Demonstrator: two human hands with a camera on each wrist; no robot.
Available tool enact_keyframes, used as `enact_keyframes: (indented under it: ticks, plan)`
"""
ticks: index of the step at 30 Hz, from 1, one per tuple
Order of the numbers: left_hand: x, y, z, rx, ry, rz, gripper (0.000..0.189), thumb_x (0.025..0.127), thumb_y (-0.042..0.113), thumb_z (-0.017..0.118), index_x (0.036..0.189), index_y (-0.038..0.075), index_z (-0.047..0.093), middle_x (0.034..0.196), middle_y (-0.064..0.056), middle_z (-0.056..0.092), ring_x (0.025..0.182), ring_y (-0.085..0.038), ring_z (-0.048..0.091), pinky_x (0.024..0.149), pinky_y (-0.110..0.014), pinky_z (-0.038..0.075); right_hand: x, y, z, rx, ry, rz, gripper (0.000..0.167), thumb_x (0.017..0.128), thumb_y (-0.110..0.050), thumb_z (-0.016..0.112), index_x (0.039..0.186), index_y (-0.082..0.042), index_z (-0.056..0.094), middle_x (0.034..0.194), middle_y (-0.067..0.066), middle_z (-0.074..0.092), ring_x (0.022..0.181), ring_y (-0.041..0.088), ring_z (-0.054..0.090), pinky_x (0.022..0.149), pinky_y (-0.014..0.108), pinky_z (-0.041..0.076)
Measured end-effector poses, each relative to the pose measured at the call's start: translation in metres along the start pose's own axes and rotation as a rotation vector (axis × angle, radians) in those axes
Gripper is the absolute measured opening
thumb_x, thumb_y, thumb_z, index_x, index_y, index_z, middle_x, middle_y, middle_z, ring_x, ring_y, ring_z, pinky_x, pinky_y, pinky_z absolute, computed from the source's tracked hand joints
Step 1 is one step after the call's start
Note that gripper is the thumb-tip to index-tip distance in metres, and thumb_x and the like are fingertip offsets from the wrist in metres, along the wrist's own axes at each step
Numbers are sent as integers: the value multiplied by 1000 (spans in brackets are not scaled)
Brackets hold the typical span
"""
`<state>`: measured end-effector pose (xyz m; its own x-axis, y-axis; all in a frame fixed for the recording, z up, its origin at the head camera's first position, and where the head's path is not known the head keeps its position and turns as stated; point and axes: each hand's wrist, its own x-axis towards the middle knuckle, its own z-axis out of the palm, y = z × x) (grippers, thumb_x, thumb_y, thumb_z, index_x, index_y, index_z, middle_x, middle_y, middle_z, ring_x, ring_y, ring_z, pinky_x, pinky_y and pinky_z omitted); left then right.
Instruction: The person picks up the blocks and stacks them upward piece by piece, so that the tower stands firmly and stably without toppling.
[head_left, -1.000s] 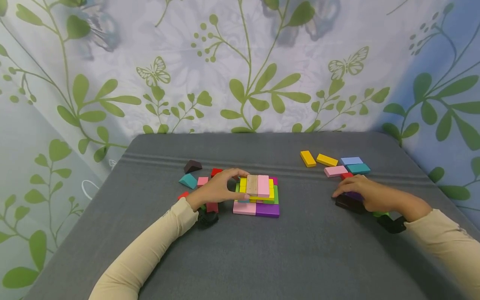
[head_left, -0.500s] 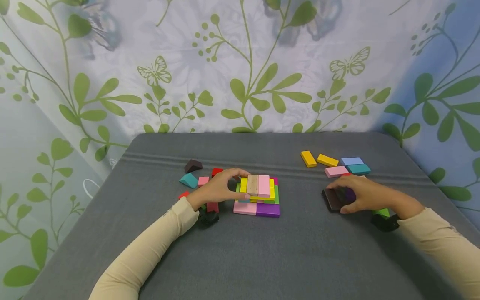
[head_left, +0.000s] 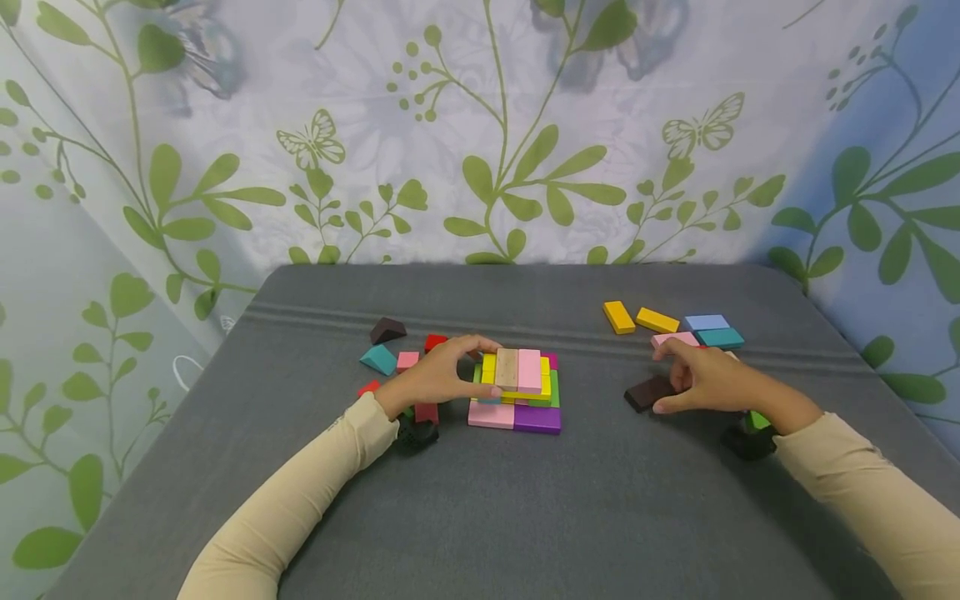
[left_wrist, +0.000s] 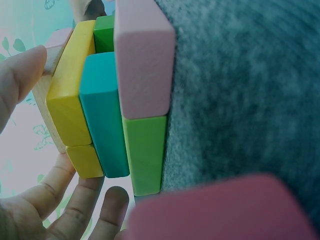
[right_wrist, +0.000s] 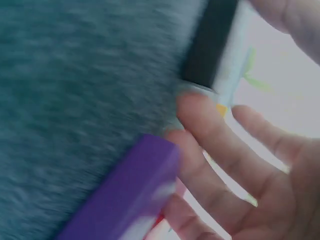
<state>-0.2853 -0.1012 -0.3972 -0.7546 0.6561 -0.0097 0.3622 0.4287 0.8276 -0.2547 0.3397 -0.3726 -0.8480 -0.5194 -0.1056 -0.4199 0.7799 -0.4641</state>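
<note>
My left hand point(head_left: 438, 377) holds the sides of a layered block stack, its thumb at the near side and fingers at the far side. On top lie a bare wooden block point(head_left: 507, 370) and a pink block point(head_left: 529, 372). Below show yellow blocks point(left_wrist: 70, 85), a teal block point(left_wrist: 104, 115) and a light green block point(left_wrist: 145, 155). To the right, my right hand point(head_left: 716, 379) is at a dark brown block point(head_left: 645, 394) lying on the table; in the right wrist view a fingertip meets its end. A purple block point(right_wrist: 125, 185) lies beside these fingers.
Left of the stack are loose blocks, including a teal triangle point(head_left: 379, 360), a dark brown triangle point(head_left: 387, 330) and several red and pink pieces. Two yellow blocks point(head_left: 618, 317), a light blue block point(head_left: 707, 322) and a teal block point(head_left: 720, 337) lie at the back right. A patterned curtain point(head_left: 480, 125) hangs behind the grey table point(head_left: 570, 517).
My right hand and the dark brown block have moved left across the table, and the hand's fingers have spread from over the block to its right end. My left hand has stayed at the stack.
</note>
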Motion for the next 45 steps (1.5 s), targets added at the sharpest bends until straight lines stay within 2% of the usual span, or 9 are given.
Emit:
enact_keyframes:
  ticks: [2, 5, 8, 13, 17, 22, 28, 37, 45]
  plan:
    - [0, 0, 0, -1, 0, 2, 63, 95, 26, 84, 150, 8, 60, 150, -9, 59, 135, -30, 52, 116, -53, 43, 1, 3, -4, 54, -40, -32, 58, 87, -20, 92, 129, 3, 60, 88, -9, 62, 76, 4, 56, 68, 28, 51]
    - [0, 1, -1, -1, 4, 5, 63, 95, 25, 84, 150, 7, 60, 150, -9, 59, 135, -29, 53, 116, -52, 43, 4, 5, -7, 80, -70, -69, 43, 90, -11, 89, 126, 1, 68, 95, -8, 64, 83, 5, 59, 73, 30, 54]
    - [0, 2, -1, -1, 4, 4, 63, 95, 26, 84, 150, 8, 60, 149, -9, 60, 134, -29, 53, 116, -53, 43, 6, 6, -5, 76, -39, -127, 29, 89, -11, 90, 112, -7, 74, 98, -10, 64, 85, 6, 58, 75, 30, 54]
    - [-1, 3, -1, 6, 0, -3, 63, 95, 27, 84, 150, 7, 60, 149, -9, 60, 133, -29, 53, 117, -54, 43, 13, 2, 0, 70, 58, -241, 26, 84, -12, 93, 103, -13, 74, 98, -14, 66, 85, 6, 59, 75, 31, 55]
    - [-1, 3, -1, 10, 4, -5, 63, 95, 27, 84, 150, 7, 61, 149, -9, 60, 133, -29, 54, 117, -53, 43, 20, -13, 1, 81, 104, -207, 25, 88, -13, 91, 107, -12, 75, 100, -13, 69, 89, 7, 63, 81, 36, 58]
    - [-2, 4, -1, 7, 6, -13, 63, 95, 28, 84, 150, 8, 61, 149, -9, 60, 133, -29, 54, 116, -53, 43, 29, -35, 2, 138, 167, -145, 24, 90, -12, 89, 109, -9, 74, 104, -5, 72, 94, 18, 67, 87, 46, 59]
    - [-2, 2, -1, 12, 4, -8, 63, 95, 29, 84, 150, 8, 61, 150, -8, 60, 133, -29, 54, 116, -54, 43, 41, -55, 8, 204, 240, -130, 24, 90, -9, 88, 110, -8, 74, 105, 0, 71, 95, 21, 63, 89, 42, 58]
    - [-1, 3, -1, 4, 6, -1, 63, 95, 26, 84, 150, 7, 60, 151, -9, 59, 134, -29, 53, 118, -53, 41, 62, -74, 19, 276, 269, -142, 26, 92, -10, 86, 115, -4, 75, 111, 7, 74, 99, 25, 65, 94, 53, 57]
    - [-3, 3, -1, 2, 1, -4, 64, 96, 28, 83, 152, 8, 59, 153, -10, 58, 135, -30, 53, 118, -55, 42, 79, -87, 31, 283, 266, -206, 29, 92, -10, 86, 118, -2, 76, 116, 11, 75, 104, 32, 68, 98, 58, 57]
